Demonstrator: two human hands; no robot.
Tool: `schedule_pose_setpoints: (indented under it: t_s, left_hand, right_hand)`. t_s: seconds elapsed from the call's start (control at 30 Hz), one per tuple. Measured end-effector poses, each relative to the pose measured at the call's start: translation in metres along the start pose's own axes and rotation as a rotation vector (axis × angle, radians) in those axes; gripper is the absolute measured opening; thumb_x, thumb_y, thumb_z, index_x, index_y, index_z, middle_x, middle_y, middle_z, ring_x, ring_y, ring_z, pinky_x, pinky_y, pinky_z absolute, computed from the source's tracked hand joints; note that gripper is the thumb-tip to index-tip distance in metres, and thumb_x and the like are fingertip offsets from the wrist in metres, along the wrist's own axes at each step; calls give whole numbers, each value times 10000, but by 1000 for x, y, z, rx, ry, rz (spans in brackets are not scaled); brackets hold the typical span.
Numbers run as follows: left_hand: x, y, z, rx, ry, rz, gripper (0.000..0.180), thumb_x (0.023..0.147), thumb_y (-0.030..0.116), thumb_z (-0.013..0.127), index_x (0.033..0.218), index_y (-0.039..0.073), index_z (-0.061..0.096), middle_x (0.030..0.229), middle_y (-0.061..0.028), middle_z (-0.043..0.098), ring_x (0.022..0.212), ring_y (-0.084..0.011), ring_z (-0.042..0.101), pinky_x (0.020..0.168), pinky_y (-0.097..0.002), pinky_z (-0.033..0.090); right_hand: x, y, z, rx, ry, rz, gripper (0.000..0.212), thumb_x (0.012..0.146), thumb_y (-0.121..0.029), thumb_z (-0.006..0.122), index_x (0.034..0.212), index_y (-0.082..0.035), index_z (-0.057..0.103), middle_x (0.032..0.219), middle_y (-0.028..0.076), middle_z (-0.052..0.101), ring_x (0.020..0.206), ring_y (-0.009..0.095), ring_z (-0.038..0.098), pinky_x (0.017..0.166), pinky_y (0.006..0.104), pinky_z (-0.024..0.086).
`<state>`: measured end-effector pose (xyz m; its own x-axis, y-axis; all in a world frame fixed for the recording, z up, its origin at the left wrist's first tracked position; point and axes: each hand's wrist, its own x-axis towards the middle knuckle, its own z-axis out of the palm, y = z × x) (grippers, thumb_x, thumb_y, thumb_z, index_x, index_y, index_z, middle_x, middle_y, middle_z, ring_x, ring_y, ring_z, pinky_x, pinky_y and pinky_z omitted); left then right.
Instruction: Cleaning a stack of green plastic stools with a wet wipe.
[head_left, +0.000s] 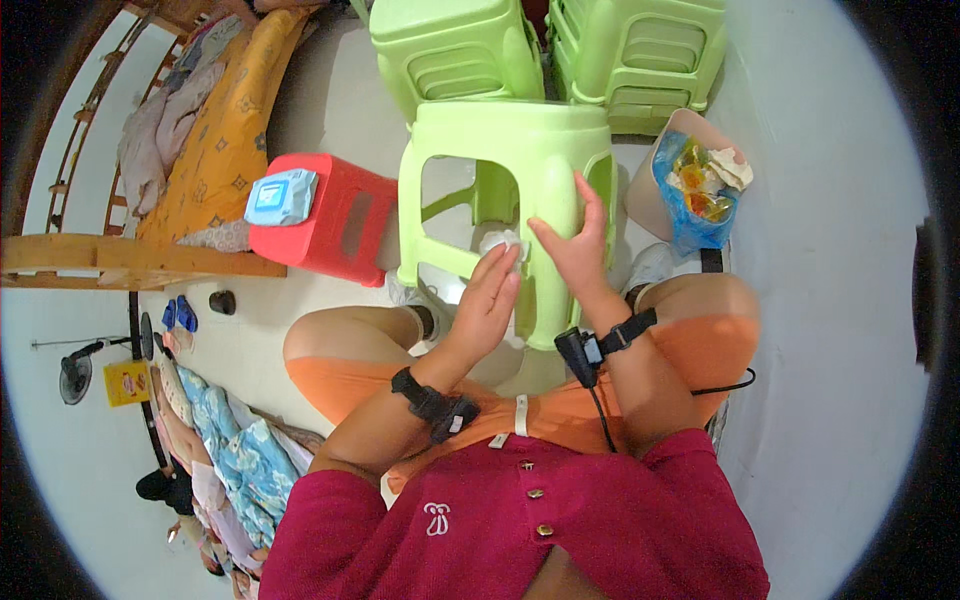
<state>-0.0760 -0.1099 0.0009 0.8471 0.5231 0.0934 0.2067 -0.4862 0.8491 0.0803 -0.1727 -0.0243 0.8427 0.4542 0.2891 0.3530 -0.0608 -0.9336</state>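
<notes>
A light green plastic stool [470, 130] stands upright on the floor between my knees. My right hand [580, 250] grips its near right leg, with the thumb on the left face and the fingers along the right. Bunched under the fingertips of my left hand [488, 300] is a white wipe [496, 241], pressed to the inner edge of that same leg. The fingers of the left hand lie close together, and part of the wipe is hidden beneath them.
Stacked green stools [450, 50] stand behind. To the left, a blue wipes pack [282, 197] lies on a red stool [325, 225]. A bin [652, 190] lined with a blue bag sits right, near the wall. A wooden bed [210, 130] is far left; a person [180, 490] lies lower left.
</notes>
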Motion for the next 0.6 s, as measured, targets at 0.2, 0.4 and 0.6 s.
schedule_pose_setpoints:
  t_s: [0.2,0.4,0.6]
  left_hand:
    - [-10,-49,-23,343,99,7,465,873,39,450,1336,27,414,1365,-264,379,1281,-380,365,1054,-386,314]
    - [9,-113,-40,146,396,-325,459,858,78,500,1295,-45,432,1329,-283,407,1258,-387,380,1050,-391,313]
    - [-18,-58,-3,259,352,-85,290,809,30,586,1085,-37,528,1011,-204,506,924,-329,494,840,-390,413]
  right_hand:
    - [-4,9,2,39,-16,-14,808,654,-174,790,1339,-69,374,1225,165,425,1148,315,410,1012,410,321]
    - [-7,2,5,98,-75,31,810,656,-169,790,1346,-89,373,1241,170,409,1158,321,405,1017,412,321]
    - [-4,6,5,80,-54,-17,792,645,-157,797,1329,-85,402,1216,158,435,1147,318,418,1018,411,321]
